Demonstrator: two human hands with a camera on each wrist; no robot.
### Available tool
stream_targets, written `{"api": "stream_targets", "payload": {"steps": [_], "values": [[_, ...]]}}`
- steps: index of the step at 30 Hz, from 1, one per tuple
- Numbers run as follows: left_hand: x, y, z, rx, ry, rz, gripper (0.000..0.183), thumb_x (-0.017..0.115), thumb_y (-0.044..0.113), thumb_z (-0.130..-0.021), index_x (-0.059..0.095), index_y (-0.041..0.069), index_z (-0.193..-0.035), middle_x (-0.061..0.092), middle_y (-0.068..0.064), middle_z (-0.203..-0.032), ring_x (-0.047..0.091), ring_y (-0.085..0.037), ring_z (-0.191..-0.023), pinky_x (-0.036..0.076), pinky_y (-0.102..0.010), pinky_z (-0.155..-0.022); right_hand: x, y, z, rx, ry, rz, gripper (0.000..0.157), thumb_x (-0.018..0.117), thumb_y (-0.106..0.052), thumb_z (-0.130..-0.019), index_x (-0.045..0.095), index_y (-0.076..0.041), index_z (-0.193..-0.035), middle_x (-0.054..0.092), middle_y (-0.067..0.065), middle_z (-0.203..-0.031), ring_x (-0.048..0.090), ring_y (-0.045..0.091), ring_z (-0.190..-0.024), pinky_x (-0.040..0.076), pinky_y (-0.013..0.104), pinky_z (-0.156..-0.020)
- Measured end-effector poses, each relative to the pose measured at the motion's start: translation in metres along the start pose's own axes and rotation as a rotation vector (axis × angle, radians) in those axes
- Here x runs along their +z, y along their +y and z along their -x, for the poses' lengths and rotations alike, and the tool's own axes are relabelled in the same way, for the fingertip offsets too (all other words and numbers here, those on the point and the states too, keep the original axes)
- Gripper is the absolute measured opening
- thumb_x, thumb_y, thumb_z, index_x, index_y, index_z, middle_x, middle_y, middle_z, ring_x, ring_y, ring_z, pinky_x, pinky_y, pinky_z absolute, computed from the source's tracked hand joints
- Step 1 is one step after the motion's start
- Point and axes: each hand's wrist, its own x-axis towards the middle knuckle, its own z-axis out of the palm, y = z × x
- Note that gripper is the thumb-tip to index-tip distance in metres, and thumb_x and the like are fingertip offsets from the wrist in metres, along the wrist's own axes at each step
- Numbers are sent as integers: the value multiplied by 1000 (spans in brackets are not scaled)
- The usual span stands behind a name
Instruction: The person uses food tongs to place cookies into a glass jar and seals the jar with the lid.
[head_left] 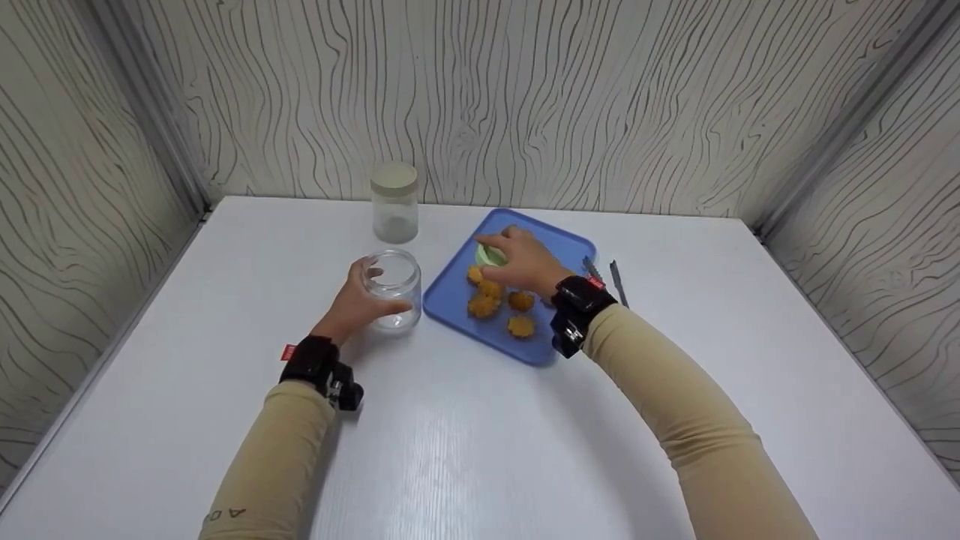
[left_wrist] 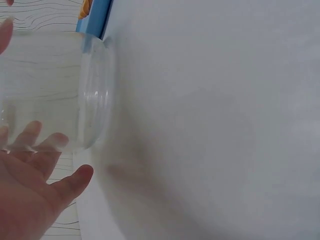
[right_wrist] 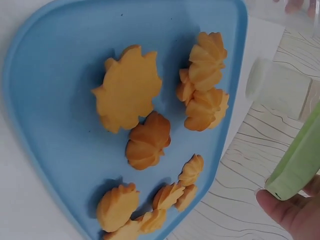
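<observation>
Near the middle of the table, my left hand [head_left: 361, 304] grips a clear jar [head_left: 405, 294] that has no lid on it. In the left wrist view, the fingers lie against the side of the jar [left_wrist: 50, 75], its base close to the white surface. Above the blue tray [head_left: 451, 296], my right hand [head_left: 531, 261] pinches a pale green round lid [head_left: 489, 256] by its edge. The right wrist view shows this lid [right_wrist: 295, 162] tilted, thumb at its rim. Golden ridged cookies [head_left: 484, 305] lie on the tray below, several of them clustered.
Behind the open jar stands a second jar [head_left: 395, 217] with a pale lid on. Slim grey metal pieces [head_left: 617, 279] lie right of the tray, partly hidden by my right wrist. A wood-grain patterned wall [head_left: 465, 105] closes off the back of the white table [head_left: 450, 442].
</observation>
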Motion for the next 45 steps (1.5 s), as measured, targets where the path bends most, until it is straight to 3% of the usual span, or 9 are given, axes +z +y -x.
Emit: {"api": "stream_targets", "payload": {"steps": [9,15,30,35,45], "values": [[0,1,3,1,-9,1,105,85,21,-75,14,4,-150,32,-20,-149,31,-34,-137,24,-46,-112,0,21,15,15,10,-23,62,60,-34,-86,47,-17,-145,42,21,-138,44,34,-118,42,51,-94],[0,1,3,8,-12,0,105,84,21,-76,12,3,-150,31,-21,-149,30,-35,-137,24,-46,-113,-1,34,27,49,10,-20,63,60,-32,-86,47,-18,-145,39,24,-144,41,40,-124,41,54,-95],[2,0,1,25,0,17,106,85,20,-74,13,0,-149,31,-24,-148,31,-37,-136,23,-47,-113,-3,73,49,82,45,20,65,60,-32,-83,49,-10,-143,49,22,-121,49,34,-102,44,48,-87],[2,-2,0,24,1,16,106,85,19,-73,14,0,-149,32,-24,-148,30,-36,-137,23,-45,-113,-2,86,58,140,18,13,66,64,-39,-86,48,-10,-144,46,23,-125,47,36,-108,42,51,-92],[0,-1,1,-17,-7,-11,108,84,22,-75,10,0,-150,30,-22,-151,28,-35,-139,21,-46,-114,2,104,74,119,-1,60,57,62,-32,-86,54,-9,-138,45,27,-133,46,42,-120,38,57,-100]]}}
